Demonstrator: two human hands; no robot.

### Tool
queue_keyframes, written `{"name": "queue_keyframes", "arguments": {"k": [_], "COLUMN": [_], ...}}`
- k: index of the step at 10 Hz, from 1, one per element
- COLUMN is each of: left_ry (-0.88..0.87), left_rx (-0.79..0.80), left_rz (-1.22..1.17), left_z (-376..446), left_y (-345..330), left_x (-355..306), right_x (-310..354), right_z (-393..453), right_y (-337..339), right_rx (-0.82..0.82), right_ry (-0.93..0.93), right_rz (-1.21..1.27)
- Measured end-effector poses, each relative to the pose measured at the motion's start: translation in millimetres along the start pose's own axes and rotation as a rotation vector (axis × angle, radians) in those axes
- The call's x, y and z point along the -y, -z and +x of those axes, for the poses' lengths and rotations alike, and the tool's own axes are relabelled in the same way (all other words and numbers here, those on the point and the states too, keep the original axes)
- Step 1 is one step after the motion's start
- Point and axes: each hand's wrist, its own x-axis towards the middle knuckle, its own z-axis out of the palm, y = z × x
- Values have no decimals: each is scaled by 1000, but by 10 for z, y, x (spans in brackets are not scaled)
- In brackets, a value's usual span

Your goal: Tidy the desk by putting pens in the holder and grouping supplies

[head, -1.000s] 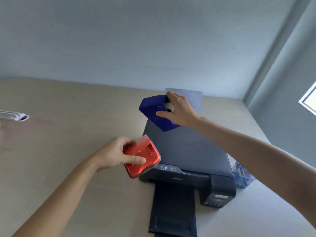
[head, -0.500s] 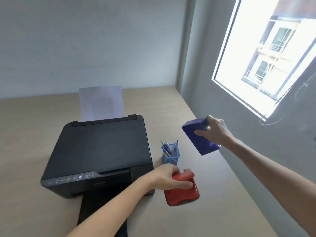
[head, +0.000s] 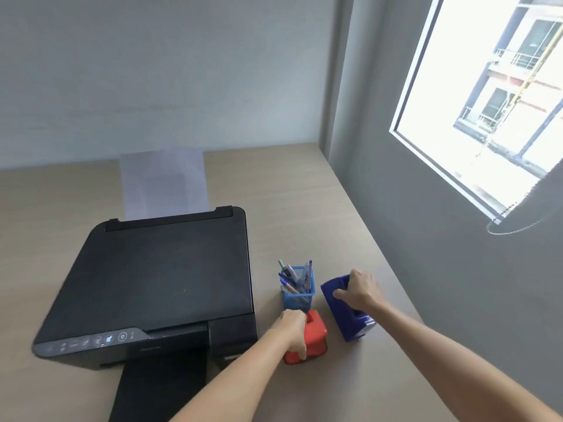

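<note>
Hands both gripping | left hand [head: 292, 330] clasps red dispenser [head: 313, 338] set on bench [head: 304, 208] just in front of pen holder [head: 298, 292] | right hand [head: 359, 292] clasps blue dispenser [head: 344, 312] just right of holder | printer [head: 158, 284] lies left.

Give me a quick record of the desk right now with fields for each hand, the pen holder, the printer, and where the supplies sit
left hand: gripping the red item, which sits on the desk
right hand: gripping the blue item, which sits on the desk
pen holder: blue mesh, upright, pens inside, right of the printer
printer: black, lid shut, paper standing at its back
supplies: red item in front of the holder, blue item to its right, all close together
wall side: window on the right
</note>
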Motion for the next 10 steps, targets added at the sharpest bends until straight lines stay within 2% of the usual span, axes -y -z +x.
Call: {"name": "queue_keyframes", "arguments": {"k": [2,6,9,10], "left_ry": [90,112,21,-104], "left_rx": [-20,-30,-81,-202], "left_rz": [-27,24,153,3], "left_z": [253,334,-85,-503], "left_y": [54,106,314,338], "left_x": [-14,-5,-163,-154], "right_x": [215,391,421,474], "right_z": [246,363,231,87], "right_y": [-124,-165,48,511], "right_rx": [7,17,53,-71], "right_ry": [31,51,51,160], "right_rz": [-62,-50,-20,63]}}
